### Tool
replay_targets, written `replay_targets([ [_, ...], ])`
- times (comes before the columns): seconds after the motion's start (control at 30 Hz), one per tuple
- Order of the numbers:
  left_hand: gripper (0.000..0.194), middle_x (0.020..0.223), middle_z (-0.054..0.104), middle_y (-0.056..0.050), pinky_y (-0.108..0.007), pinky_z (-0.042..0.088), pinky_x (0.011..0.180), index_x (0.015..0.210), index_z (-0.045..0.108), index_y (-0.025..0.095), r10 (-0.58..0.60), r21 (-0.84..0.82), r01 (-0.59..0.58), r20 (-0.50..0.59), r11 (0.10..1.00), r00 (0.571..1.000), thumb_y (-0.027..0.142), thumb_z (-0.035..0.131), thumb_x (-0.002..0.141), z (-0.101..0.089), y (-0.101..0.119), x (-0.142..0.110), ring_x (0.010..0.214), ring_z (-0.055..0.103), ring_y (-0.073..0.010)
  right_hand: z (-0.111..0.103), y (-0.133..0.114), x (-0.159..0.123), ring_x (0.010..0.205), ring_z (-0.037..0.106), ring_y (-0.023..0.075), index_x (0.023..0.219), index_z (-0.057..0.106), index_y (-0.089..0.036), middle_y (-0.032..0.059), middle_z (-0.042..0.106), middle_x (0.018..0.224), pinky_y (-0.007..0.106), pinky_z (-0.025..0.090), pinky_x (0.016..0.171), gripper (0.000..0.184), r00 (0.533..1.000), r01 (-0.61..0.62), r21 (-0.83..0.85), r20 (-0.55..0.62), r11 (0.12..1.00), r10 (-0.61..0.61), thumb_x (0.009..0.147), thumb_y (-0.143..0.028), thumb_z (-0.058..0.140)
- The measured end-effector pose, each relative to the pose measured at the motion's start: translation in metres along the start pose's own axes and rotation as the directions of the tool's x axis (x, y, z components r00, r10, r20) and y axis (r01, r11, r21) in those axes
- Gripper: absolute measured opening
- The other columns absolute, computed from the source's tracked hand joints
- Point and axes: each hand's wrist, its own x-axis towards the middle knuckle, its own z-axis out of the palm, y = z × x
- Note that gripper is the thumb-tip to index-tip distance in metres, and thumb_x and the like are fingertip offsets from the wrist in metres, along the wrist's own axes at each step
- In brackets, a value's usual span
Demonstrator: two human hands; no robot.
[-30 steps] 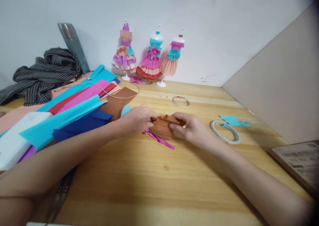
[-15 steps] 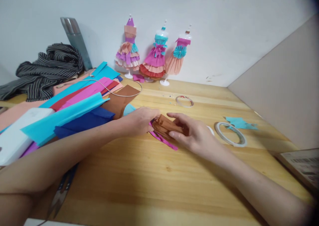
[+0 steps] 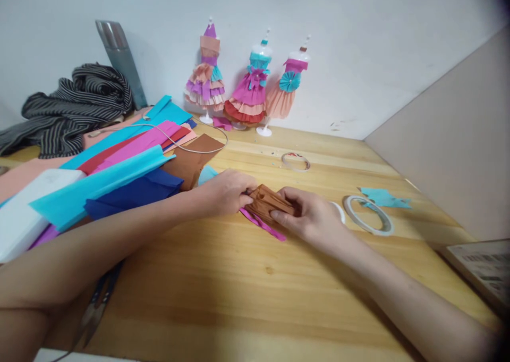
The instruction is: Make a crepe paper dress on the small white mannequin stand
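Observation:
Between my hands is a piece of pleated brown crepe paper [image 3: 273, 202], gathered into folds and lying slantwise. My left hand [image 3: 233, 192] is closed on its left end, where the fingers hide what lies under them. My right hand [image 3: 305, 210] wraps round the other end, the thumb pressing on the front and the fingers behind. A strip of magenta crepe paper [image 3: 265, 226] slants below the brown piece, its left end passing under my left hand. A light blue paper piece [image 3: 207, 175] shows behind my left wrist.
Crepe paper sheets [image 3: 107, 186] and a white device [image 3: 40, 202] cover the left. Scissors [image 3: 95, 309] lie under my left forearm. Tape rolls [image 3: 368, 215] and a turquoise scrap [image 3: 384, 198] are at right. Several paper-dressed mannequins [image 3: 261, 91], a bottle [image 3: 123, 64] and a striped cloth [image 3: 79, 104] stand behind.
My right fingers have closed in from a looser hold onto the brown crepe paper. My left hand keeps its grip, with its thumb now showing lower on the paper's end.

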Motion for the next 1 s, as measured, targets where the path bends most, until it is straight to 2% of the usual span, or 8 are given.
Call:
replay_targets([
  [0.13,0.009,0.067,0.058,0.000,-0.026,0.033,0.062,0.069,0.052,0.017,0.009,0.038,-0.007,-0.039,0.999,0.999,0.012,0.051,0.076,0.007,-0.004,0.001,0.069,0.053,-0.0154,-0.002,0.000,-0.001,0.051,0.045,0.0115,0.065,0.054,-0.019,-0.0023,0.051,0.055,0.022,0.030,0.045,0.014,0.995,-0.039,-0.077,-0.094,0.996,0.031,0.072,-0.031,0.056],
  [0.27,0.009,0.075,0.062,-0.003,-0.027,0.035,0.063,0.072,0.053,0.018,0.033,0.104,-0.028,-0.051,0.994,0.998,0.011,0.049,0.076,0.011,-0.007,0.001,0.075,0.055,-0.0175,-0.008,0.000,-0.002,0.048,0.041,0.0102,0.063,0.054,-0.019,-0.0031,0.049,0.052,0.021,0.027,0.044,0.015,0.993,-0.057,-0.072,-0.108,0.996,0.049,0.071,-0.032,0.056],
  [0.43,0.011,0.078,0.062,-0.004,-0.028,0.037,0.065,0.078,0.053,0.018,0.082,0.140,-0.076,-0.034,0.987,0.996,0.010,0.045,0.077,0.008,-0.006,-0.003,0.076,0.056,-0.0180,-0.012,0.003,-0.001,0.048,0.041,0.0102,0.063,0.058,-0.019,-0.0027,0.049,0.051,0.022,0.027,0.043,0.015,0.997,-0.037,-0.017,-0.066,0.999,0.036,0.070,-0.031,0.057],
  [0.53,0.002,0.080,0.061,-0.004,-0.029,0.038,0.066,0.080,0.052,0.018,0.113,0.098,-0.111,-0.006,0.989,0.994,0.018,0.052,0.078,0.006,-0.003,-0.006,0.077,0.055,-0.0187,-0.013,0.004,0.000,0.047,0.039,0.0099,0.064,0.058,-0.018,-0.0036,0.047,0.051,0.022,0.026,0.043,0.015,0.997,-0.068,0.017,-0.026,0.998,0.069,0.070,-0.032,0.058],
  [0.63,0.016,0.085,0.061,-0.006,-0.031,0.040,0.066,0.085,0.051,0.017,0.095,0.082,-0.095,0.004,0.992,0.995,0.030,0.059,0.079,0.008,-0.001,-0.006,0.080,0.056,-0.0214,-0.015,0.003,0.000,0.050,0.039,0.0100,0.066,0.058,-0.018,-0.0032,0.047,0.054,0.022,0.027,0.045,0.019,0.994,-0.103,0.086,0.029,0.991,0.101,0.071,-0.036,0.059],
  [0.77,0.010,0.087,0.060,-0.005,-0.031,0.041,0.068,0.085,0.050,0.018,0.034,0.089,-0.033,-0.009,0.995,0.999,0.021,0.057,0.079,0.014,-0.001,-0.005,0.082,0.056,-0.0211,-0.016,-0.002,-0.002,0.058,0.046,0.0125,0.078,0.061,-0.016,-0.0004,0.055,0.066,0.024,0.033,0.052,0.026,0.988,-0.133,0.165,0.106,0.977,0.117,0.070,-0.041,0.061],
  [0.9,0.011,0.088,0.060,-0.005,-0.031,0.042,0.069,0.089,0.050,0.018,0.009,0.071,-0.006,-0.038,0.997,0.999,0.022,0.056,0.081,0.017,-0.001,-0.005,0.083,0.056,-0.0208,-0.017,-0.003,-0.003,0.065,0.051,0.0146,0.088,0.062,-0.015,0.0010,0.060,0.075,0.025,0.038,0.057,0.029,0.983,-0.121,0.186,0.162,0.975,0.091,0.066,-0.032,0.065],
  [1.0,0.012,0.091,0.061,-0.006,-0.033,0.044,0.073,0.091,0.051,0.018,0.019,0.085,-0.014,-0.059,0.996,0.998,0.021,0.057,0.081,0.016,0.001,-0.006,0.088,0.057,-0.0219,-0.020,0.001,-0.004,0.063,0.050,0.0132,0.086,0.061,-0.015,0.0002,0.058,0.073,0.024,0.035,0.056,0.024,0.984,-0.113,0.230,0.158,0.967,0.077,0.068,-0.030,0.064],
])
